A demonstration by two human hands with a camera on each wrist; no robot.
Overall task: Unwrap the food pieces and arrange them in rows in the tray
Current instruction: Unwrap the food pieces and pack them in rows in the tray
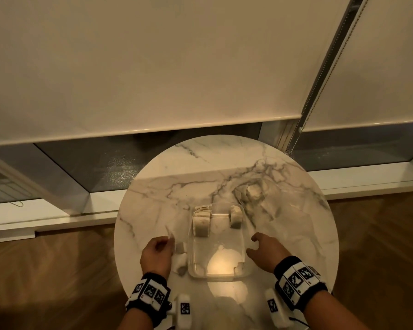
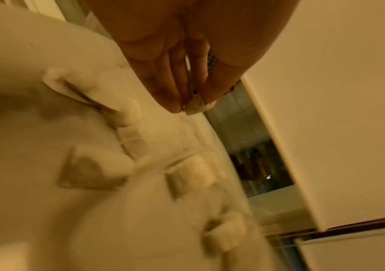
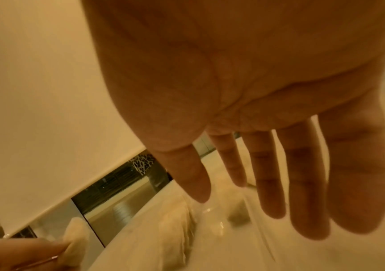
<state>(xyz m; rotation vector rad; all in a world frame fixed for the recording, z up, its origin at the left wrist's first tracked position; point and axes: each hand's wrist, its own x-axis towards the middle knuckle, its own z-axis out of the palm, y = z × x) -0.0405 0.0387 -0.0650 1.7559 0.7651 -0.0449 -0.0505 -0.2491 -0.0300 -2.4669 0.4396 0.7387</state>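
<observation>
Left hand [image 1: 156,254] pinches a crinkly clear wrapper [image 1: 170,234] beside the glossy clear tray [image 1: 243,244], right hand [image 1: 267,249] spread, fingers loose.

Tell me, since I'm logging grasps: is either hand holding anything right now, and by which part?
The left hand pinches a small pale crumpled piece, wrapper or food unclear, by its near end between the fingers. The right hand holds nothing.
</observation>
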